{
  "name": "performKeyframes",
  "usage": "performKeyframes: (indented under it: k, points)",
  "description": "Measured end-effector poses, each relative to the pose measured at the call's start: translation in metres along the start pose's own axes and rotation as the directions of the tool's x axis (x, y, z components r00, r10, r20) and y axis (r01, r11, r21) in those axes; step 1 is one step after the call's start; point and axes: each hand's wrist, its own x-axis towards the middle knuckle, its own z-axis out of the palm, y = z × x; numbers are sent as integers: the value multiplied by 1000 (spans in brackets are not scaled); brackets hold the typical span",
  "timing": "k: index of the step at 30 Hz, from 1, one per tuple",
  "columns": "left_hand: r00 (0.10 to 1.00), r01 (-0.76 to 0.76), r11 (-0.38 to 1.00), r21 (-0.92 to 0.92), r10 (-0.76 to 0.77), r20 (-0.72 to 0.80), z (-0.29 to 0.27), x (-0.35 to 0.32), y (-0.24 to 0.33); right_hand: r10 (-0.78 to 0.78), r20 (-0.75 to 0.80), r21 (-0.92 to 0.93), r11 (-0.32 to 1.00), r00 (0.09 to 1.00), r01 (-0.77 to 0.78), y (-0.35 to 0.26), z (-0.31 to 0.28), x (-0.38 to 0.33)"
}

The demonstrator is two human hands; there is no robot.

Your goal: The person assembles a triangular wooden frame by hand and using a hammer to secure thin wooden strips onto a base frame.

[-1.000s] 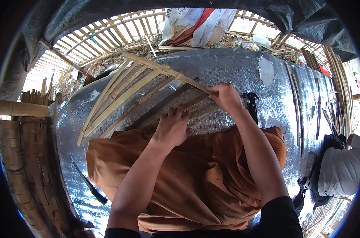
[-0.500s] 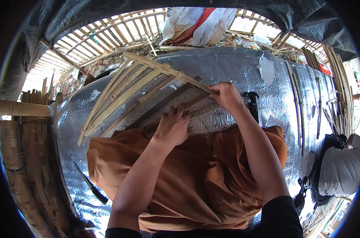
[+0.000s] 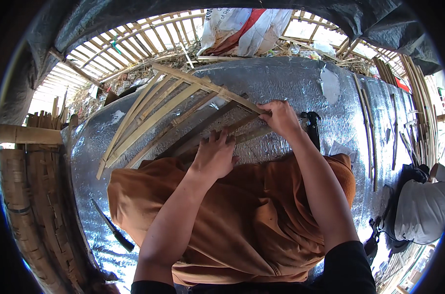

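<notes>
Pressing palm-down with fingers spread, the left hand [image 3: 215,156] flattens a fan of bamboo strips [image 3: 153,115] whose near ends rest against an orange cloth [image 3: 242,225] over the lap, while the right hand [image 3: 281,117] closes in a narrow pinch on the end of a crossing slat [image 3: 207,87] laid over the fan. The strips lie on a silver foil mat [image 3: 291,81], spreading toward the upper left. Risk, as a judgement: the smooth strips may slide out of order if the flat hand lifts, and their split edges could cut fingers. A dark-handled knife [image 3: 113,228] lies well apart at lower left; a black tool [image 3: 311,128] sits just beside the right wrist, crowding that side. More strips [image 3: 367,122] lie at right.
</notes>
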Motion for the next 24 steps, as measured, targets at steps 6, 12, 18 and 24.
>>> performKeyframes:
  k: [6, 12, 18, 24]
  points:
    - [1000, 3, 1000, 12, -3, 10, 1, -2, 0, -21, 0, -44, 999, 1000, 21, -2, 0, -1]
    - [998, 14, 999, 39, -16, 54, -5, -8, 3, -54, -40, 11, 998, 998, 55, 3, 0, -4]
    - [977, 181, 965, -191, -153, 150, -97, -39, 7, -53, -31, -15, 998, 998, 53, -2, 5, -4]
    - [978, 192, 969, 153, -176, -112, -121, -36, 6, -87, -81, -31, 996, 993, 85, 10, 5, -3]
